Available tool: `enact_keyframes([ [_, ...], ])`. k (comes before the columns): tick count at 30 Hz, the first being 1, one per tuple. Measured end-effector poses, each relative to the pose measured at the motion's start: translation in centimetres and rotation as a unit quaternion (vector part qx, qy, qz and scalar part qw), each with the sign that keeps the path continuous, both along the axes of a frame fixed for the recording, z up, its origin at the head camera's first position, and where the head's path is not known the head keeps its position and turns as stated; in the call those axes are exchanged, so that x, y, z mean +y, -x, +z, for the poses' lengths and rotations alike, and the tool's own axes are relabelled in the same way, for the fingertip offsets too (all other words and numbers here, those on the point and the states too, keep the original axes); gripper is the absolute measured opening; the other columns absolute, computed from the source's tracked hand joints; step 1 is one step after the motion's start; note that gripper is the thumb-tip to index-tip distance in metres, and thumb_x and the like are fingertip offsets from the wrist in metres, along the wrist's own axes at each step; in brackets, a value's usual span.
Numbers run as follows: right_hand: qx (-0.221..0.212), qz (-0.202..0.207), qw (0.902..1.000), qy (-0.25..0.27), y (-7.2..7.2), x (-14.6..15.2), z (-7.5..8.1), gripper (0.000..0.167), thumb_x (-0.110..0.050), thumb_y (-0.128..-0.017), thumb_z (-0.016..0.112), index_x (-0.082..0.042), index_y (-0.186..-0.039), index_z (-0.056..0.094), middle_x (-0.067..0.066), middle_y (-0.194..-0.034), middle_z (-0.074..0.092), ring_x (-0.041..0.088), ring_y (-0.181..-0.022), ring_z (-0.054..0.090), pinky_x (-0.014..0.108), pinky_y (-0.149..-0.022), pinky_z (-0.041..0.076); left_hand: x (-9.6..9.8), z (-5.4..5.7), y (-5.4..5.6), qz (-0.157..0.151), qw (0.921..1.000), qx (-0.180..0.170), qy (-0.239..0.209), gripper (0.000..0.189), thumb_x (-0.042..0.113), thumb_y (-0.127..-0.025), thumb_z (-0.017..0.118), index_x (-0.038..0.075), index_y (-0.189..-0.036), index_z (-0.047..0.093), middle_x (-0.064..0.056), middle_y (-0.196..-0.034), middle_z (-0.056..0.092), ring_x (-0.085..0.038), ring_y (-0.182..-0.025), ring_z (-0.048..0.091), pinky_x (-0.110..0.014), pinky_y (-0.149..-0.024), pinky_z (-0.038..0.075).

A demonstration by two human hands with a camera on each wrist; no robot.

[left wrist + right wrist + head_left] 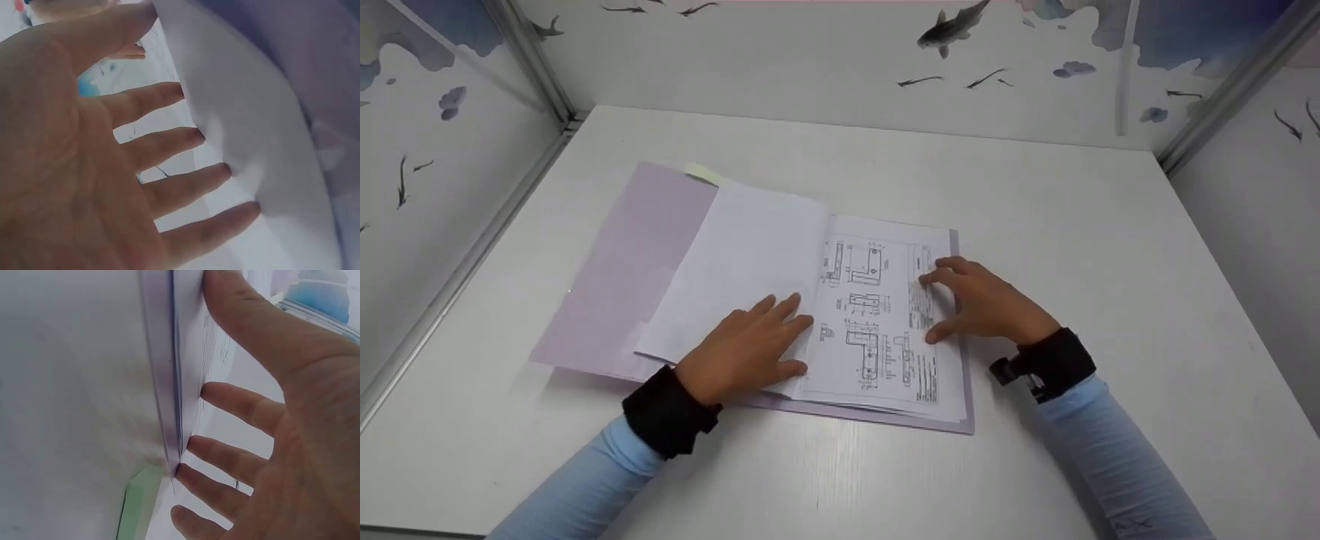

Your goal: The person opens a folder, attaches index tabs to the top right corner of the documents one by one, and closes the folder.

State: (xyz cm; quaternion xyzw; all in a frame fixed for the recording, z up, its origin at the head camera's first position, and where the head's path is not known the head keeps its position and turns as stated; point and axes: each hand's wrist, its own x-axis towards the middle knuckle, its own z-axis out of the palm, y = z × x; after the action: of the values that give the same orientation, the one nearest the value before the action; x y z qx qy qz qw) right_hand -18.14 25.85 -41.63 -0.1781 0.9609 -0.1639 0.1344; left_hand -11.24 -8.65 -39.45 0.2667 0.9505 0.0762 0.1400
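A lilac folder [611, 262] lies spread on the white table with sheets of paper inside it. Its left page [769, 240] is blank white; the right-hand sheet [896, 300] carries printed technical drawings of L-shaped parts. My left hand [750, 345] rests with spread fingers on the blank page near the fold, and its fingertips [244, 214] press into the paper in the left wrist view. Along the right edge of the drawing sheet, my right hand [982, 300] touches the paper with thumb and fingers apart. Its fingertips [211, 391] meet the sheet close to the folder's edge [163, 377].
A pale green tab [703, 175] sticks out at the folder's top; a green piece [138, 500] also shows in the right wrist view. White panels with painted fish [952, 30] enclose the table [1057, 202] at the back and sides, joined by metal posts [536, 60].
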Motion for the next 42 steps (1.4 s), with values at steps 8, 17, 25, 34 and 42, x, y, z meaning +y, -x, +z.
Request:
enact_keyframes([
  [8,0.014,-0.017,0.9988,0.045,1.6,2.9,1.2,0.06,-0.035,-0.086,0.085,-0.005,-0.133,0.064,0.02,-0.138,0.062,0.04,-0.129,0.057,0.056,-0.106,0.048,1.1,0.7,-0.6,0.008,0.9999,0.008,0.009,0.067,0.038,-0.097,0.07,0.013,-0.156,0.046,-0.018,-0.169,0.03,-0.046,-0.151,0.036,-0.064,-0.116,0.037],
  [17,-0.062,-0.121,0.9904,-0.023,1.5,5.9,1.8,0.046,-0.044,-0.078,0.089,-0.006,-0.095,0.067,0.013,-0.099,0.063,0.027,-0.086,0.058,0.034,-0.068,0.045,6.5,2.1,-0.3,-0.08,0.9953,0.055,0.003,0.07,0.044,-0.099,0.067,0.017,-0.159,0.041,-0.016,-0.173,0.019,-0.044,-0.152,0.036,-0.06,-0.112,0.044],
  [25,-0.051,-0.138,0.9892,0.004,1.6,6.1,1.3,0.037,-0.032,-0.08,0.089,-0.006,-0.095,0.068,0.014,-0.099,0.065,0.025,-0.083,0.058,0.033,-0.067,0.046,13.7,1.0,1.4,-0.176,0.9813,0.07,0.032,0.065,0.049,-0.101,0.061,0.018,-0.156,0.044,-0.007,-0.168,0.033,-0.034,-0.15,0.041,-0.049,-0.111,0.049],
  [34,-0.095,-0.082,0.9893,0.075,1.5,8.1,1.6,0.009,-0.013,-0.096,0.068,-0.008,-0.101,0.072,0.01,-0.084,0.069,0.02,-0.071,0.06,0.032,-0.063,0.046,19.1,-1.4,2.6,-0.201,0.975,0.085,0.042,0.064,0.053,-0.099,0.063,0.016,-0.15,0.051,-0.001,-0.155,0.05,-0.026,-0.134,0.052,-0.042,-0.101,0.052],
  [42,-0.116,-0.116,0.9801,0.112,1.1,9.0,2.5,0.032,-0.023,-0.103,0.047,-0.007,-0.102,0.075,0.014,-0.11,0.069,0.022,-0.085,0.068,0.033,-0.077,0.053,20.4,-1.8,2.9,-0.199,0.9702,0.132,0.042,0.058,0.056,-0.097,0.064,0.014,-0.137,0.063,0.002,-0.138,0.062,-0.024,-0.125,0.056,-0.042,-0.103,0.051],
])
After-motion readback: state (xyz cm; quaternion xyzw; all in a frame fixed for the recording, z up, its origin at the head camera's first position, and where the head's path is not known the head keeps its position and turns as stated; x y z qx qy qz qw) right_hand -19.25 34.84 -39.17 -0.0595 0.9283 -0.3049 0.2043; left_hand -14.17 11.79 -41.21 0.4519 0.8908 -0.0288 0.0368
